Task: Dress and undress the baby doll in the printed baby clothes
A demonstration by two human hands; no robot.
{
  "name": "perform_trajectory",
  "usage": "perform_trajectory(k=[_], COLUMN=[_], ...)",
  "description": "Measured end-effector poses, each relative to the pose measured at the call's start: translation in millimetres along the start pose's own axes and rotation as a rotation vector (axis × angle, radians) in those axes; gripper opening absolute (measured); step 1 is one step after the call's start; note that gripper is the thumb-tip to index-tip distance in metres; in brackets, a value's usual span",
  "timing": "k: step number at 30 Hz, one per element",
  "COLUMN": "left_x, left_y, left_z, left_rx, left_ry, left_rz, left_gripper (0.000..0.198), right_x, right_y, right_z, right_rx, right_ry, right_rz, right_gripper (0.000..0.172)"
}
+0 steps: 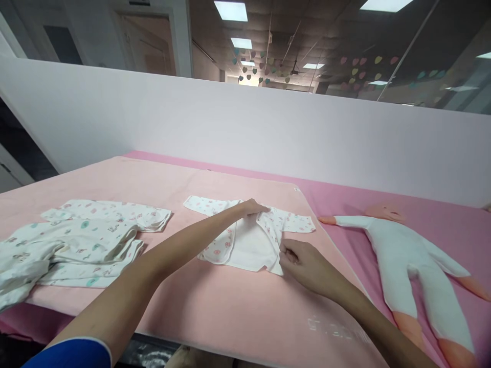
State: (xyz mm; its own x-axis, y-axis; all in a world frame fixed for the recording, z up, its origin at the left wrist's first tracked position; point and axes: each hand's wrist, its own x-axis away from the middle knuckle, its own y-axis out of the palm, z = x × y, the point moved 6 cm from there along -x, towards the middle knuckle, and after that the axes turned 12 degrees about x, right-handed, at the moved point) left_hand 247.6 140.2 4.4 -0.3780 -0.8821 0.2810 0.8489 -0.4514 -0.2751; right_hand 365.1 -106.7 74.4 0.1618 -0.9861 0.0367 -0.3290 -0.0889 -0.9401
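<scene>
Head view shows a small shirt (251, 248) lying spread beneath and between the two hands, its front open and its sleeves stretched out to either side. The left hand (253, 207) reaches to the collar, fingers bent down on the cloth; whether they pinch it cannot be told. Nearer the body, the right hand (303, 260) is curled at the shirt's side edge, its grip also unclear. Clothes (92, 243) lie left of the left hand on the same mat (215, 312); a doll (395, 250) lies right of the right hand.
</scene>
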Motion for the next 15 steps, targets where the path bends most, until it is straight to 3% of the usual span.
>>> perform_trajectory(k=[5, 8, 11, 15], left_x=[5, 31, 87, 183], left_y=[-10.3, -24.9, -45.1, -69.0], left_z=[14, 6, -13, -56], left_rx=[0.089, 0.031, -0.206, -0.489], left_ry=[0.028, 0.138, 0.396, 0.566], left_rz=[0.014, 0.066, 0.151, 0.233], left_gripper=[0.028, 0.038, 0.046, 0.045], right_x=[-23, -17, 3, 22], right_y=[8, 17, 24, 40], right_z=[-24, -20, -4, 22], right_rx=[-0.172, -0.175, -0.129, -0.004], right_ry=[-0.08, -0.089, -0.083, -0.016], right_rz=[0.057, 0.097, 0.158, 0.213], right_gripper=[0.023, 0.018, 0.017, 0.029])
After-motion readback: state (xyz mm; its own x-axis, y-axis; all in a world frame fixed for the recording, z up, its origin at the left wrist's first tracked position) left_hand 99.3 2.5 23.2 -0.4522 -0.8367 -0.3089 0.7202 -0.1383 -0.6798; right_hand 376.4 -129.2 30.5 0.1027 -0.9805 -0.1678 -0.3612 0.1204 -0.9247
